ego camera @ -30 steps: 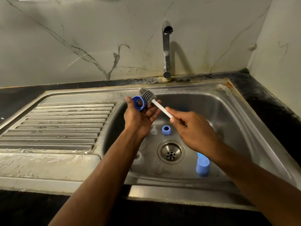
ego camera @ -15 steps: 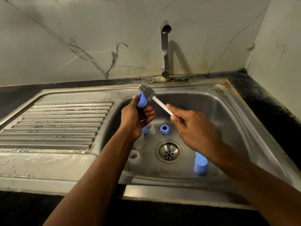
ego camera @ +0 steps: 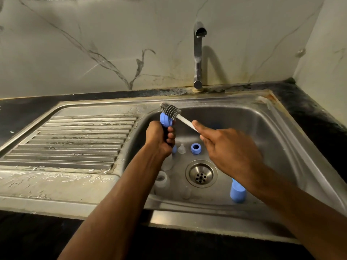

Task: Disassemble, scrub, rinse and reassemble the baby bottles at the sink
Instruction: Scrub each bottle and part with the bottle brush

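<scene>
Your left hand (ego camera: pixel 159 139) grips a blue screw ring (ego camera: pixel 165 120), fingers curled round its lower part, holding it up over the far left part of the sink basin (ego camera: pixel 262 132). The ring is a pale blue plastic collar, tilted with its wide side turned to the left. Your right hand (ego camera: pixel 231 149) pinches the white handle of one bottle brush (ego camera: pixel 175 114), whose grey bristled head touches the ring's upper edge.

Down on the basin floor you have a second blue ring (ego camera: pixel 196 148) lying flat with its dark opening upward, just beyond the drain (ego camera: pixel 201 174). Beside it on the left stands one clear teat (ego camera: pixel 181 148), small and pointed. One blue cap (ego camera: pixel 238 193) stands upright at the near right, partly hidden by your right forearm. A clear bottle (ego camera: pixel 161 180) sits near the left wall of the basin, its open mouth visible; other clear parts beside it are too faint to count. A sliver of blue shows under your left hand, and you cannot tell what it is.

The ribbed draining board (ego camera: pixel 75 139) on the left is wet. One tap (ego camera: pixel 198 59) stands at the far side, on the dark counter (ego camera: pixel 309 113).
</scene>
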